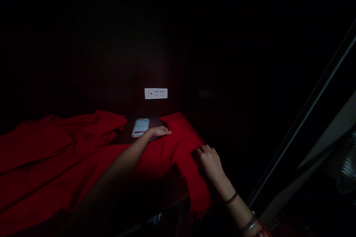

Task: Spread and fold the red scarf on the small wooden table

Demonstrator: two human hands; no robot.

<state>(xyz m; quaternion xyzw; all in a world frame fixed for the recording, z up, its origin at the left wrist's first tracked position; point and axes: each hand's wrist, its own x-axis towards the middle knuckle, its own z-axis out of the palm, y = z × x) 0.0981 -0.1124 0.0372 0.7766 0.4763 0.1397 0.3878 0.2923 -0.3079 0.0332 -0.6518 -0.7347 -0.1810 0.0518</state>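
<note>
A red fringed scarf (180, 144) stretches over a dark table, its fringed end hanging over the front right corner. Palm down, my left hand (160, 131) rests with fingers stretched out at the cloth's edge, just right of a lit phone (141, 127). My right hand (210, 161) is at the scarf's right border, fingers curled in against the fabric; its fingertips are partly hidden. More red cloth (47, 140) lies in loose folds on the left, running under my left forearm.
A white wall socket (156, 93) sits on the dark wall behind the phone. Part of the dark tabletop (175, 189) shows at the front edge. On the right, a pale slanted edge (306, 118) crosses the view. Most surroundings are too dark to make out.
</note>
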